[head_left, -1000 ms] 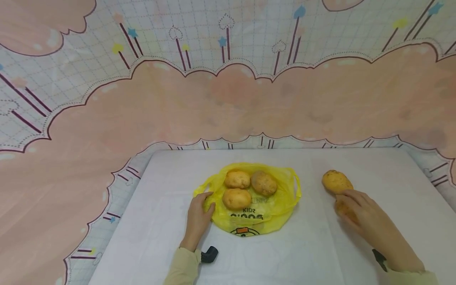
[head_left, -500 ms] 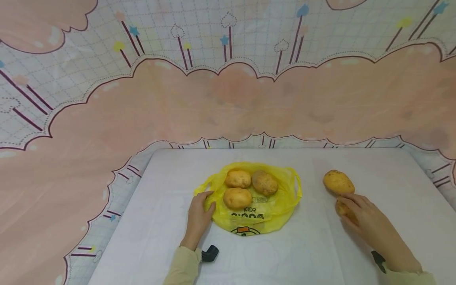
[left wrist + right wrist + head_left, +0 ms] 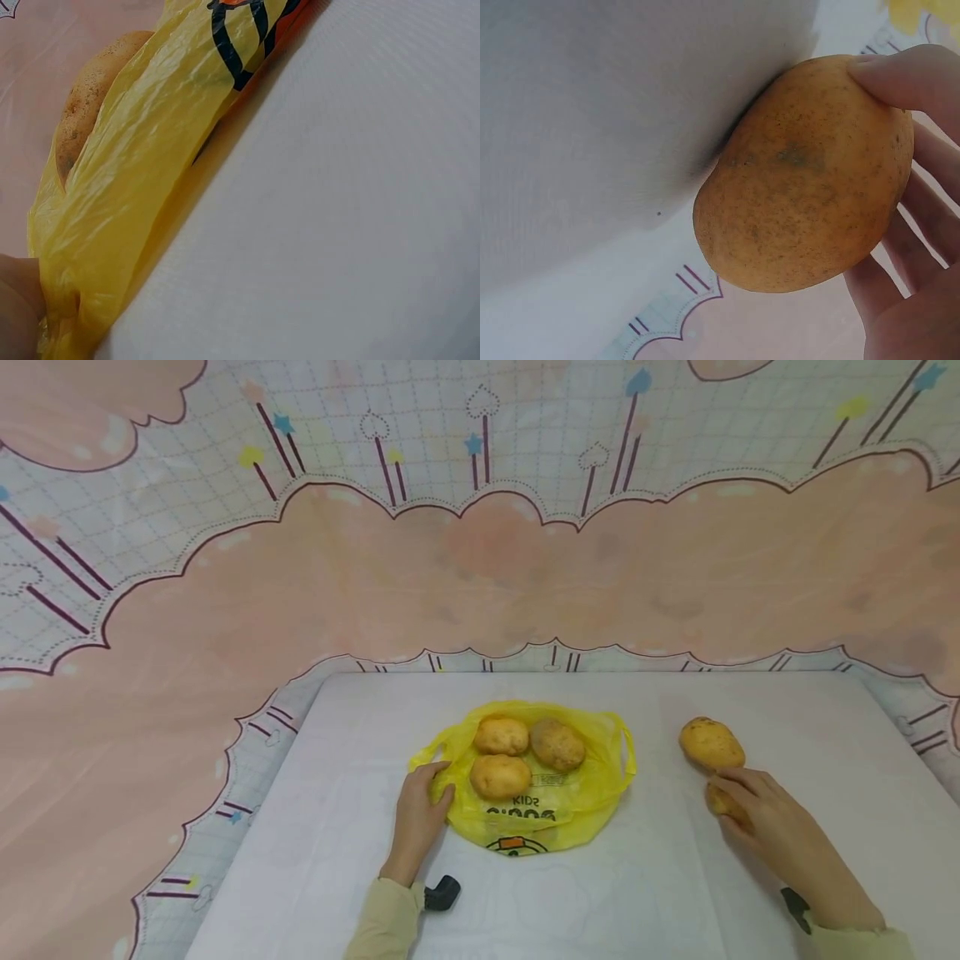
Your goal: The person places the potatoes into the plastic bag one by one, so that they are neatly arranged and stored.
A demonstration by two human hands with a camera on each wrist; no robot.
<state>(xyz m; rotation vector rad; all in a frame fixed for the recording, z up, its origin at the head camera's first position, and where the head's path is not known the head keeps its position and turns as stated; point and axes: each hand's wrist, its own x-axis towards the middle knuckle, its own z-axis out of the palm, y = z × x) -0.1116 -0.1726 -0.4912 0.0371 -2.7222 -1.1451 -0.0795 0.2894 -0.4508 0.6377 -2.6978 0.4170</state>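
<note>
A yellow plastic bag [image 3: 577, 814] lies spread on the white table, printed with dark letters and a cartoon figure. Three potatoes rest on it in the head view: one at the back left [image 3: 501, 737], a browner one to its right [image 3: 557, 745], and one in front [image 3: 500, 777]. My left hand [image 3: 420, 806] grips the bag's left edge, the plastic bunched beside the thumb [image 3: 16, 300] in the left wrist view. Over on the right, my right hand [image 3: 776, 818] holds another potato [image 3: 802, 180], thumb on one side and fingers round the other. Just beyond it lies a further potato [image 3: 711, 743].
The white table [image 3: 585, 910] reaches back to a patterned cloth backdrop [image 3: 480, 577] with pink cloud shapes. A black wrist mount [image 3: 442, 893] shows beside the left sleeve [image 3: 386, 918], and another dark mount [image 3: 797, 908] sits at the right wrist.
</note>
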